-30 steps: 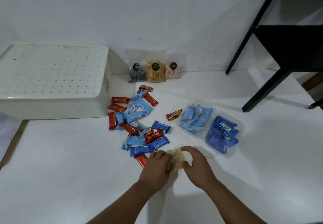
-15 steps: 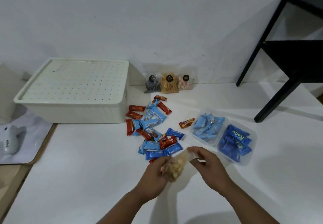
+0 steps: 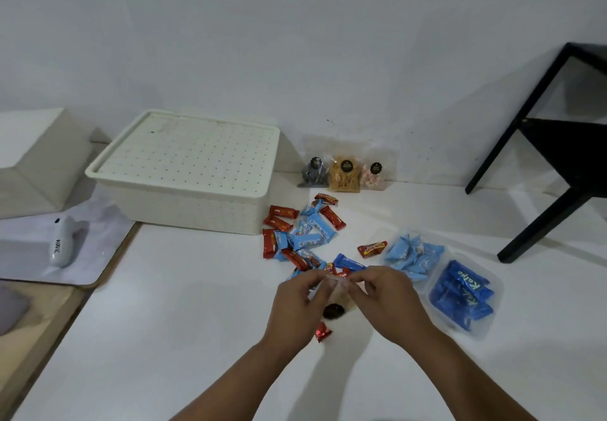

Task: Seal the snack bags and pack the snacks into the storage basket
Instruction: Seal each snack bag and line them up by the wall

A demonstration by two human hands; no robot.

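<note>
Lower centre of frame: both hands raised together over the white counter, pinching the top edge of a small clear snack bag. Left hand grips the bag's left corner, fingers curled; right hand pinches the right corner. Pale contents and a dark round label show between the palms.

Just beyond the hands: loose pile of red and blue wrapped snacks, one red wrapper lying below the left hand. Right of the pile, two clear tubs touching: light blue packets and dark blue packets.

Centre left: cream storage basket, perforated lid on. Against the wall just right of it, three small sealed bags standing upright.

Far left: white handheld device on a pale mat. Upper right: black table frame.
</note>
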